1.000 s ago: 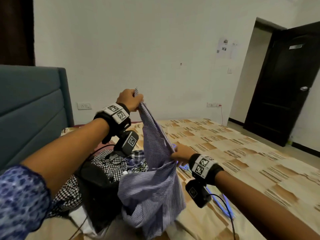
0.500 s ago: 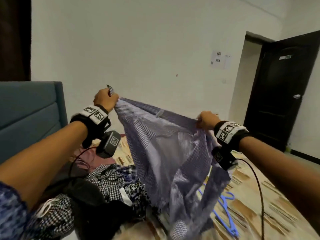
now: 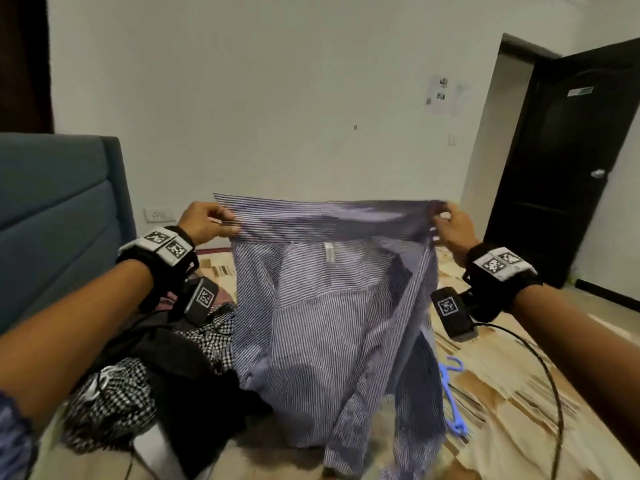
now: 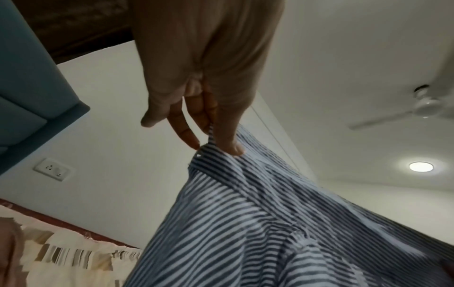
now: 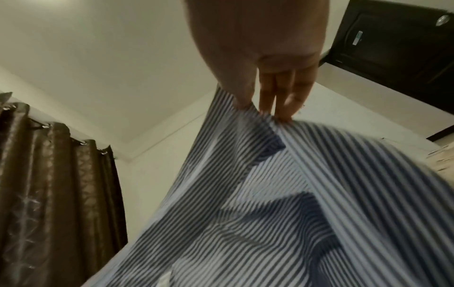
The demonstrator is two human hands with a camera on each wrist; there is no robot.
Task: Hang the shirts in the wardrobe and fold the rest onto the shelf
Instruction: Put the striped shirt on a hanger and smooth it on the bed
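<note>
Left hand (image 3: 204,221) and right hand (image 3: 450,228) each pinch the striped shirt (image 3: 329,306) by its collar, stretched between them, likely to open it for the hanger (image 3: 452,396) below the right hand.

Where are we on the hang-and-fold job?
Done: nothing visibly hung or folded; no wardrobe or shelf in view. In hand: the striped shirt is stretched by its collar between the left hand and right hand, each with a pinch grip. Left: fit it on the blue hanger lying on the bed, then clear the clothes pile.
</note>
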